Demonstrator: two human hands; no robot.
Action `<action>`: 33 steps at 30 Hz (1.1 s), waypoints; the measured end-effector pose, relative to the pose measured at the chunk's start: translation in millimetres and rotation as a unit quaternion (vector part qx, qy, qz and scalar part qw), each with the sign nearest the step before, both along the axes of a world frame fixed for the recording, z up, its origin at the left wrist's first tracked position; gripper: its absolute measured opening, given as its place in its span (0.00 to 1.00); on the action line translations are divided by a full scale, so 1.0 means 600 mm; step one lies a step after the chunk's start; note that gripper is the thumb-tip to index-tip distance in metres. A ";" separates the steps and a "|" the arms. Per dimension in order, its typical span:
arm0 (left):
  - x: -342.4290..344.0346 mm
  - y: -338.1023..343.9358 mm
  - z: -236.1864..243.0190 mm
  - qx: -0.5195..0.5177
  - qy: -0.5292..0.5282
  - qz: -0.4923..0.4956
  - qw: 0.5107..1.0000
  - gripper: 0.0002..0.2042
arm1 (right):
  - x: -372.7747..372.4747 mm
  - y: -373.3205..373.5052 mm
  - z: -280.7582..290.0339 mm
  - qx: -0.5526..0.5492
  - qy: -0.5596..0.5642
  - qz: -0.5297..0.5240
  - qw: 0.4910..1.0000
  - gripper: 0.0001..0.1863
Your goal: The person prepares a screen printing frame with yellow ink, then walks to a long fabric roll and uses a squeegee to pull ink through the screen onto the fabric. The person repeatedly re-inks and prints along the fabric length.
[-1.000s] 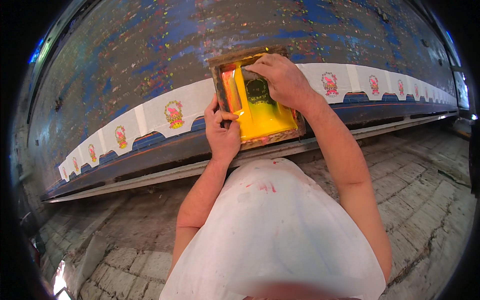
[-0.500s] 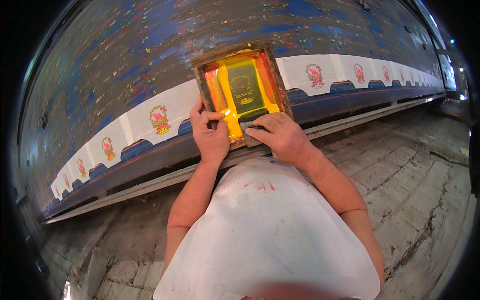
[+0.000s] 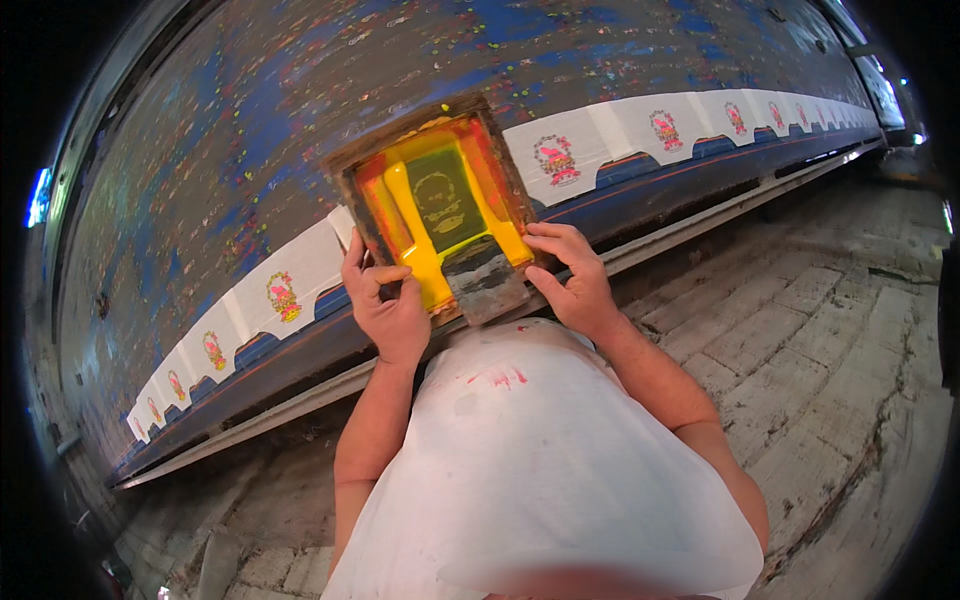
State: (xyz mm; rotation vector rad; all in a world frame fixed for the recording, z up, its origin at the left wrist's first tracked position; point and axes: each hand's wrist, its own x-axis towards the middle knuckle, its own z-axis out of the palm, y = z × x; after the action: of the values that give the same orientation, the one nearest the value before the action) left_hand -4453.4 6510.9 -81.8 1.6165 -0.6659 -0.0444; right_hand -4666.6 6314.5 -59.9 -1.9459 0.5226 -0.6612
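Observation:
A wooden-framed printing screen (image 3: 512,165) is held at a slant in front of my body. Yellow ink (image 3: 505,232) lies thick along both sides of its dark green stencil panel (image 3: 440,200), with red and orange stains at the inner edges. Across the near end of the screen rests a grey, ink-caked squeegee (image 3: 485,285). My left hand (image 3: 392,310) grips the near left side, thumb and forefinger bent over the edge. My right hand (image 3: 580,280) grips the near right side, fingers on top, beside the squeegee. The screen hides the cloth beneath it.
White cloth pieces (image 3: 605,130) with pink and yellow emblems run in a row along the long, paint-spattered table (image 3: 250,150), on both sides of the screen. A rail (image 3: 700,222) borders the table's near edge. Worn paving (image 3: 800,350) lies below, and my stained white apron (image 3: 540,440) fills the near middle.
The screen has shifted left and toward me and tilted in view. My right hand has let go of the squeegee and taken the screen's right side; my left hand keeps its hold.

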 end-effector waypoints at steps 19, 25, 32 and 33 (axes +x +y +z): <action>-0.153 -0.271 -0.059 0.040 0.153 0.031 0.987 0.11 | -0.169 -0.292 0.016 -0.163 -0.012 0.138 0.977 0.23; -0.153 -0.273 -0.065 0.016 0.132 0.028 0.991 0.15 | -0.136 -0.275 0.031 -0.267 0.021 0.216 0.939 0.22; -0.155 -0.274 -0.066 0.028 0.160 0.030 0.986 0.15 | -0.084 -0.271 0.057 -0.281 0.059 0.244 0.926 0.21; -0.155 -0.273 -0.066 0.013 0.158 0.025 0.987 0.15 | -0.079 -0.275 0.062 -0.281 0.082 0.253 0.922 0.21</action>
State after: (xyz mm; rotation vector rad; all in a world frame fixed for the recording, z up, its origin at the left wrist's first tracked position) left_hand -4546.6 6346.8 -121.2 1.6047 -0.3813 -0.2679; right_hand -4714.1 6149.5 -22.9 -2.5567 -0.1097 -0.3281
